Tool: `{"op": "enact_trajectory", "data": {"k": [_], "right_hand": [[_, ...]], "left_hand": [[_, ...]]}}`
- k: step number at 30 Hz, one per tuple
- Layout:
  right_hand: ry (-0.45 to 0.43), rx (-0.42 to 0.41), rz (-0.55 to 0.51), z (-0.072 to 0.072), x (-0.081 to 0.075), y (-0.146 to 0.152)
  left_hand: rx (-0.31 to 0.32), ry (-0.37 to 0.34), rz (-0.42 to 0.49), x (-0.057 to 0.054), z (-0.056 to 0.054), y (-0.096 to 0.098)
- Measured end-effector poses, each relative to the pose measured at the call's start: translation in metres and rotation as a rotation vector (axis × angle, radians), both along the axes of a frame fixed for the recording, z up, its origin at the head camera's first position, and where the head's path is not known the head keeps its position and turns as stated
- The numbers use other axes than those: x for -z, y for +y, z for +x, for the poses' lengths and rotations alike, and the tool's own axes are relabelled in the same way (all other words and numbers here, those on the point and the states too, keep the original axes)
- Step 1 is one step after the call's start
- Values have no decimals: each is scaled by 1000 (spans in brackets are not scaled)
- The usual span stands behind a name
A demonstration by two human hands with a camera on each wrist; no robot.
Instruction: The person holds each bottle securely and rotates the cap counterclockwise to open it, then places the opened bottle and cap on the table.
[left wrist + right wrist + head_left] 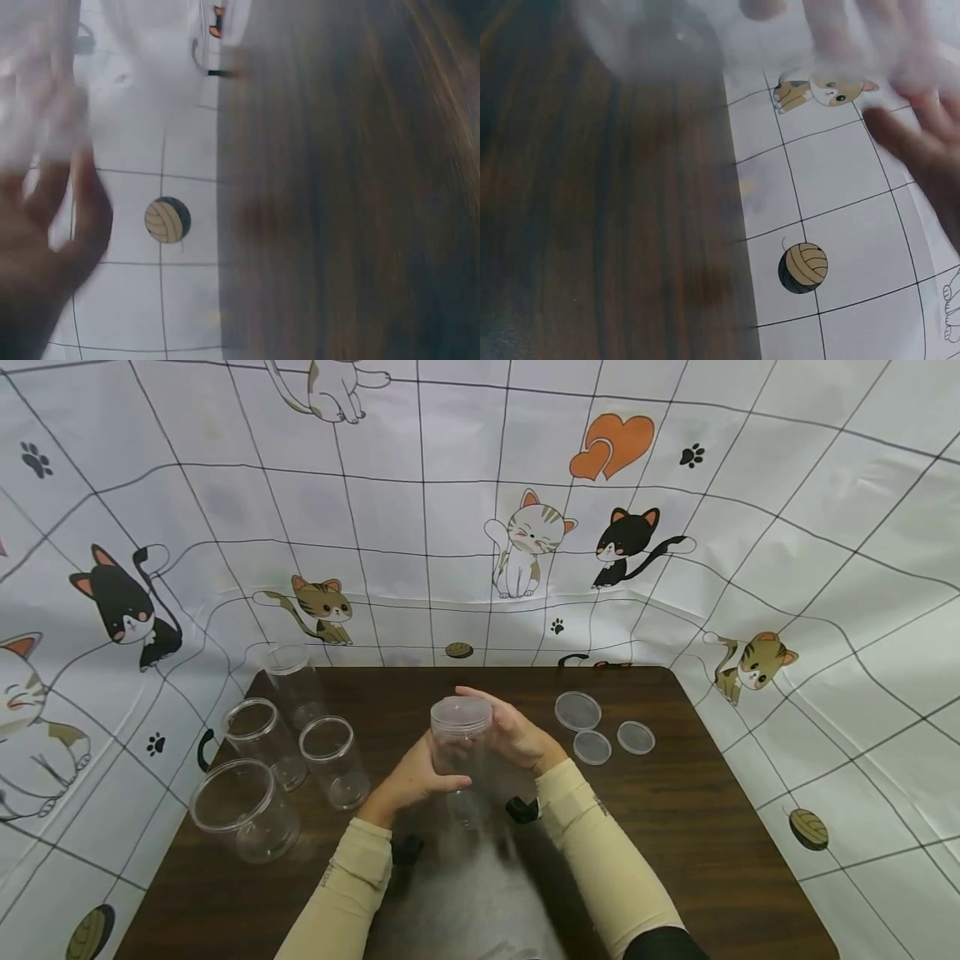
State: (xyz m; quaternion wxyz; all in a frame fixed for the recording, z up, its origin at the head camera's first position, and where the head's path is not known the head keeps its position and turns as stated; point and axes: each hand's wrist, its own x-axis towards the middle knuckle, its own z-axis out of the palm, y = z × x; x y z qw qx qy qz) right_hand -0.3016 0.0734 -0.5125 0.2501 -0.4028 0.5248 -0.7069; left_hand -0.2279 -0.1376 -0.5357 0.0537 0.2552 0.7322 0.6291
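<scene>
A tall clear plastic jar (463, 756) is held upright between both hands over the middle of the table, its top covered by a see-through ridged lid (461, 714). From the left side, my left hand (422, 775) grips the jar's body, thumb across its near face. My right hand (519, 733) curves around the upper right and far side, fingers partly hidden behind the lid. In the left wrist view, the fingers (91, 202) wrap the blurred jar at the upper left. The right wrist view shows the jar (656, 45) along the top, with fingers seen through it.
Several lidless clear jars (333, 758) of differing widths stand upright on the left of the dark wooden table (660, 860). Three clear round lids (577, 711) lie at the back right. A cat-print sheet (465, 510) hangs behind and at both sides.
</scene>
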Motion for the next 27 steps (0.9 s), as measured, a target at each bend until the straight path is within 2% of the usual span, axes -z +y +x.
{"op": "enact_trajectory", "data": {"k": [4,6,9,12,15,18,20,23,25,27], "right_hand": [[-21,181,13,7,0,-4],[2,247,50,11,-1,-7],[53,328,114,15,1,-13],[81,401,152,17,1,-19],[98,432,169,19,-1,-23],[131,382,180,17,-5,-20],[153,295,176,13,-8,-15],[166,109,146,8,-12,-6],[148,-14,123,5,-15,-3],[125,-105,107,3,-15,-1]], "left_hand": [[-364,19,-251,4,-1,2],[-487,37,-345,6,-2,4],[-577,77,-435,7,-2,6],[-601,129,-497,6,0,9],[-573,153,-483,6,0,10],[-478,138,-410,7,-1,7],[-376,119,-338,8,0,3],[-174,90,-189,8,1,0],[-39,66,-90,7,1,-1],[64,46,-14,7,1,-1]]}}
